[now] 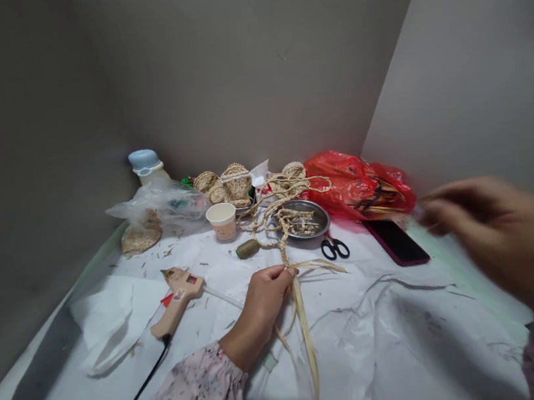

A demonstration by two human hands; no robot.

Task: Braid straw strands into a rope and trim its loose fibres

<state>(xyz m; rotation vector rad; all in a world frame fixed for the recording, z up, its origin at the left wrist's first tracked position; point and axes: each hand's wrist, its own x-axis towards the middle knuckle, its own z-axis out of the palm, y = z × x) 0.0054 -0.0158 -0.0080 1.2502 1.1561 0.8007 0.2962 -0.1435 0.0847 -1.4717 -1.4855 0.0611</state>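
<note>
My left hand [267,298] is closed in a pinch on the working end of a straw braid [284,250]. Below the pinch, loose flat strands [308,343] hang toward the front of the table, and thinner strands [323,265] stick out to the right. The finished part of the braid runs back from my fingers toward a metal bowl [319,214]. Raised at the right, away from the braid, my right hand [495,234] is smeared by motion. Its thumb and fingertips come close together, but whether anything is between them is unclear.
A glue gun [177,305] with a cord lies left. Behind are a paper cup [223,222], a green spool [247,249], straw coils [236,181] and a clear bag [168,204]. Scissors [334,247], a phone [397,241] and a red bag [343,179] sit right.
</note>
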